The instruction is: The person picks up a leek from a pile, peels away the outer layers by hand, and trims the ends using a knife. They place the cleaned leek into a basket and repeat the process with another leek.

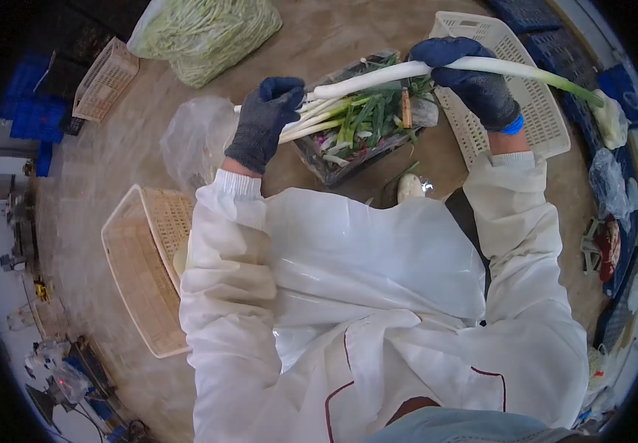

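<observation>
One leek spans crosswise over the dark tray, green tip beyond the white crate; my right hand grasps mid-length, left hand curls at the white end, grip unclear

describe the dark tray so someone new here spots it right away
On the brown floor, look just beyond the white apron. The dark tray sits there, pale crates on either side; unlike them, it is dark-walled and heaped with leafy greens.

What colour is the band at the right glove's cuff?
Bright blue, on the right hand's cuff band; shows best in the head view.
</observation>
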Motion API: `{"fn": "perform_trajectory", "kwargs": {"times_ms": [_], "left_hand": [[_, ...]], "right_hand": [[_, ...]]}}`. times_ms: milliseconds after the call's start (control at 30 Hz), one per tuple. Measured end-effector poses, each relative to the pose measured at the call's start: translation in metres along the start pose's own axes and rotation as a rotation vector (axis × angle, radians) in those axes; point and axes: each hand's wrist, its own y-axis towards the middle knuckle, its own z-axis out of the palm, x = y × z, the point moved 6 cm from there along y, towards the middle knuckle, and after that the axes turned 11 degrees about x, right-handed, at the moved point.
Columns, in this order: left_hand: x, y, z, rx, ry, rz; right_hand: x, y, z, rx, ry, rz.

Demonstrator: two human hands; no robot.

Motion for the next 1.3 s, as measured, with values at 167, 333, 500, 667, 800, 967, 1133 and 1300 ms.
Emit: {"fn": "perform_trajectory", "kwargs": {"times_ms": [167,333,500,667,800,967,1133,1300], "left_hand": [[-0.027,-0.012,0.044,0.160,-0.279,-0.108],[-0.024,-0.011,0.055,0.145,-0.353,0.088],[-0.012,-0.008,0.052,0.206,-0.792,0.067],[-0.026,-0.013,0.046,0.040,-0.559,0.159],[-0.052,-0.023,0.045,-0.168,0.042,0.468],[-0.048,-0.021,0.048,-0.082,-0.006,0.451],[-0.045,-0.018,0.055,0.109,-0.359,0.210],[-0.036,-0.015,0.052,0.128,-0.513,0.186]], "right_hand": [[-0.002,0.000,0.000,0.058,-0.073,0.019],[0.004,0.005,0.015,0.044,-0.098,0.051],[0.002,0.010,0.034,0.045,0.034,0.011],[-0.006,0.012,0.035,-0.013,0.053,0.060],[-0.023,0.008,0.024,-0.143,0.340,0.168],[-0.041,0.001,0.010,-0.194,0.487,0.161],[-0.016,0.008,0.013,-0.091,0.206,0.097],[-0.004,0.009,0.024,-0.040,-0.006,0.015]]}}
